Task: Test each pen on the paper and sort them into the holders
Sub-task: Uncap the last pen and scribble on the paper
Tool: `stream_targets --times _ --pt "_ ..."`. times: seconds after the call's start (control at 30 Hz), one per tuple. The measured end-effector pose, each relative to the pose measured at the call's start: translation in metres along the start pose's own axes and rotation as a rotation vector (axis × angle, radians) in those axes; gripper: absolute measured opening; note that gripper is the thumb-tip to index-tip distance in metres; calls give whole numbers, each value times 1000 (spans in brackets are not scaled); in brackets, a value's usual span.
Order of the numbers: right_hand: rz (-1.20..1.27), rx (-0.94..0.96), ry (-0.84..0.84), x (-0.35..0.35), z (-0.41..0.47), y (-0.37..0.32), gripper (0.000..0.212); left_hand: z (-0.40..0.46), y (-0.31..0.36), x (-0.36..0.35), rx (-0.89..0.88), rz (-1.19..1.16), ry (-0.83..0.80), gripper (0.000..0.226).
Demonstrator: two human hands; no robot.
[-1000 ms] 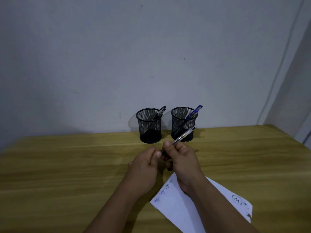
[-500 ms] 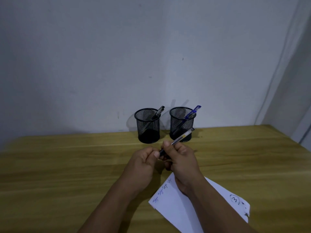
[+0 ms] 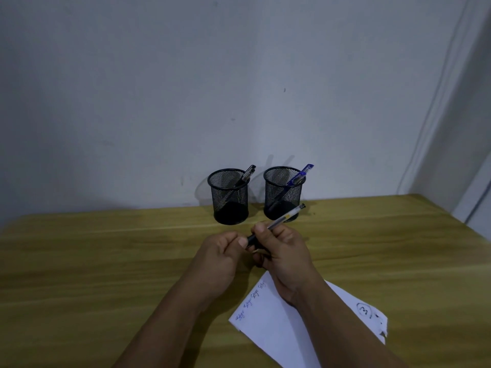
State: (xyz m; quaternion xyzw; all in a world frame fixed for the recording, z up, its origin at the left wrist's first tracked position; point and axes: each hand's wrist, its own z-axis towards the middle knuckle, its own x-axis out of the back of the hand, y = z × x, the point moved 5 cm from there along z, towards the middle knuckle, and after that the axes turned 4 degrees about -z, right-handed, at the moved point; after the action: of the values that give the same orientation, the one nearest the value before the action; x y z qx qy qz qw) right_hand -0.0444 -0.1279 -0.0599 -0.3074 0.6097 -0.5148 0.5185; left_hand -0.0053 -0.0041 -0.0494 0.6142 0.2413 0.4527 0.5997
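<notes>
My right hand (image 3: 281, 251) grips a clear-barrelled pen (image 3: 285, 217) that points up and to the right, above the table. My left hand (image 3: 221, 254) pinches the pen's dark lower end, which looks like a cap, right against my right thumb. A white paper (image 3: 268, 320) with blue scribbles lies under my right forearm. Two black mesh holders stand at the wall: the left holder (image 3: 229, 200) has a black pen (image 3: 248, 173) in it, the right holder (image 3: 282, 197) a blue pen (image 3: 301, 175).
The wooden table (image 3: 106, 261) runs to a grey wall behind the holders. The table's right edge (image 3: 462, 224) meets a corner with a door frame. A circled number is written on the paper's right corner (image 3: 364, 309).
Both hands stay together on the pen with almost no shift. The view has drifted slightly, nothing else moved.
</notes>
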Motion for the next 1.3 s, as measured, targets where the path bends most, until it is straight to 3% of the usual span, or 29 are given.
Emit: stream_targets --times 0.13,0.27,0.4,0.53,0.77,1.0,1.17,1.23,1.3 --pt "-22 1 56 0 0 2 16 0 -4 -1 -20 24 44 29" --pt "-25 0 151 2 1 4 18 0 -1 -8 -121 376 158 30" --pt "-32 3 121 1 1 3 20 1 -1 -7 -138 176 115 34" --pt "-43 5 55 2 2 0 18 1 -7 -4 -29 45 67 37" --pt "-121 28 73 1 3 1 22 0 -4 -12 -90 328 76 27" --pt "-108 30 6 1 3 2 33 0 2 -7 58 -33 -17 38" --pt "-31 10 1 -2 4 3 26 3 -1 -5 86 -134 -13 46" --pt "-24 -3 58 1 5 5 23 2 -3 -6 26 -40 3 41" --pt "-10 -13 117 2 6 7 23 2 -2 -8 -70 253 92 40"
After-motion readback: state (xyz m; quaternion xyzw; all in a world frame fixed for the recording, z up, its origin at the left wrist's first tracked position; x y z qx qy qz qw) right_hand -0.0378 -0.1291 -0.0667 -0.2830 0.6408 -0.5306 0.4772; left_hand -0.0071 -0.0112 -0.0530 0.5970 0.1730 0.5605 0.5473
